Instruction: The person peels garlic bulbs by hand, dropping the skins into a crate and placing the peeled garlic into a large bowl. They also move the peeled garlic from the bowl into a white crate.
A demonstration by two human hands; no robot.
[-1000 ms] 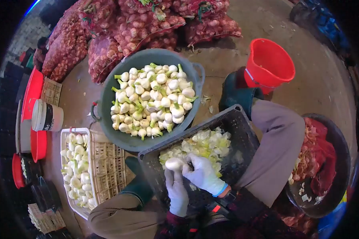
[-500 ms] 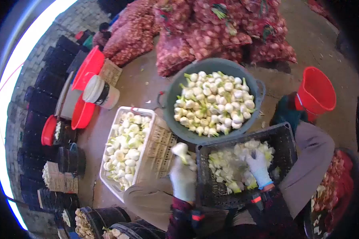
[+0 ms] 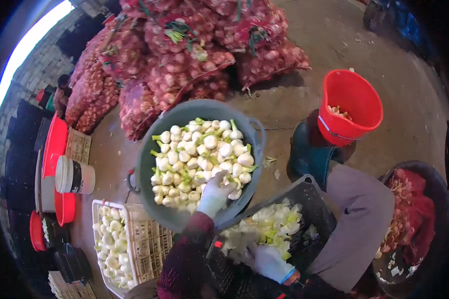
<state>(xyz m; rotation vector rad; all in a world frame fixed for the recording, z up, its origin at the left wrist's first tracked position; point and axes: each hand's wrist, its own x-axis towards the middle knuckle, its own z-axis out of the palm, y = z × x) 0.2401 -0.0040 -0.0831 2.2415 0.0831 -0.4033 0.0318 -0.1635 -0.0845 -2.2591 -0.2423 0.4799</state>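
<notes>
My left hand, in a white glove, is in the grey-green tub of peeled white garlic bulbs. Its fingers curl round a garlic bulb at the near right of the heap. My right hand, also gloved, is low over the black crate, at the near edge of a pile of pale peeled skins and green trimmings. Motion smears its fingers, so I cannot make out whether they hold anything.
A white crate of garlic bulbs stands left of the tub. Mesh sacks of garlic are piled behind. A red bucket stands right, near a boot. A dark basin holds a red net sack. Another person is far left.
My left hand has moved forward into the tub; the bulb it held is no longer seen in it. My right hand has shifted toward the crate's near side. The view has turned right.
</notes>
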